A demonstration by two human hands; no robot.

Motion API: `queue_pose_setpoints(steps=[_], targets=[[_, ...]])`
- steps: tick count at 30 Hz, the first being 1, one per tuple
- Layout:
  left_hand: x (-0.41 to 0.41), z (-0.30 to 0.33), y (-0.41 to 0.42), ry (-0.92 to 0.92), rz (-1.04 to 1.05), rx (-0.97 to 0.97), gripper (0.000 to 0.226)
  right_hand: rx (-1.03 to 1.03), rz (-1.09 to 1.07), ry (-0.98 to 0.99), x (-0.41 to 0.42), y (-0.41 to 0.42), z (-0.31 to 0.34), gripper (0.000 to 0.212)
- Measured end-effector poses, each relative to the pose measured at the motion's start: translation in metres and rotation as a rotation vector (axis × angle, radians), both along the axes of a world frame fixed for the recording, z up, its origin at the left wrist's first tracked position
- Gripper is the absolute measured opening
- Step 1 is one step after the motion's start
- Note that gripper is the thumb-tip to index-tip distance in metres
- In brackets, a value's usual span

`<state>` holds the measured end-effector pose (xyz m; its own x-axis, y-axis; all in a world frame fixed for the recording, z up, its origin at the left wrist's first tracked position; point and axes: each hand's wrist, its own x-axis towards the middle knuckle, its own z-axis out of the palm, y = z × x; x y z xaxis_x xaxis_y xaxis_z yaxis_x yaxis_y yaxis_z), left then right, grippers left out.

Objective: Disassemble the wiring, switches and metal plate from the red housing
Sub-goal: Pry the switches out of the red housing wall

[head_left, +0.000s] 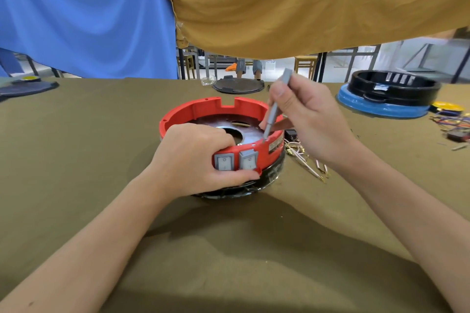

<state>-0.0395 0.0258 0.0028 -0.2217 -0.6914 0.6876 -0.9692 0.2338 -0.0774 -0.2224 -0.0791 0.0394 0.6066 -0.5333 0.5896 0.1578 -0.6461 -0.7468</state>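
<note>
The round red housing [203, 109] stands on a black base in the middle of the table. Two grey rocker switches [236, 160] sit in its near wall. A shiny metal plate [251, 134] with a round hole lies inside it. My left hand [198, 157] grips the near rim, fingers over the edge and thumb under the switches. My right hand [305, 122] holds a grey screwdriver [274, 106], tilted, its tip down on the plate just behind the near rim.
Loose gold-ended wires [305, 160] lie right of the housing. A black housing on a blue ring [386, 99] stands at the far right beside a bundle of coloured wires [452, 124]. Dark round lids [237, 85] lie at the far edge. Blue and tan cloths hang behind.
</note>
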Motion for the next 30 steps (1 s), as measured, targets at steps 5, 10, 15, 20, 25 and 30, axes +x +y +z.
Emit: queue_pose_setpoints(steps=[5, 10, 15, 20, 25, 30], targets=[[0.001, 0.001, 0.000, -0.012, -0.016, 0.017, 0.063, -0.066, 0.045, 0.097, 0.003, 0.004, -0.006, 0.023], [0.001, 0.001, 0.001, -0.002, -0.036, 0.019, 0.062, 0.117, 0.049, 0.081, 0.002, 0.003, -0.006, 0.023], [0.000, 0.000, 0.000, 0.004, -0.066, -0.014, 0.057, 0.222, 0.055, 0.176, 0.004, 0.003, 0.002, 0.028], [0.000, -0.001, 0.000, 0.001, -0.067, -0.041, 0.054, 0.210, 0.109, 0.335, 0.012, 0.000, 0.013, 0.033], [0.000, 0.000, 0.000, 0.030, -0.079, -0.051, 0.047, 0.148, 0.110, 0.217, 0.004, 0.000, 0.008, 0.028], [0.000, 0.000, 0.001, 0.043, -0.074, -0.014, 0.047, 0.149, 0.110, 0.064, -0.002, 0.004, -0.004, 0.023]])
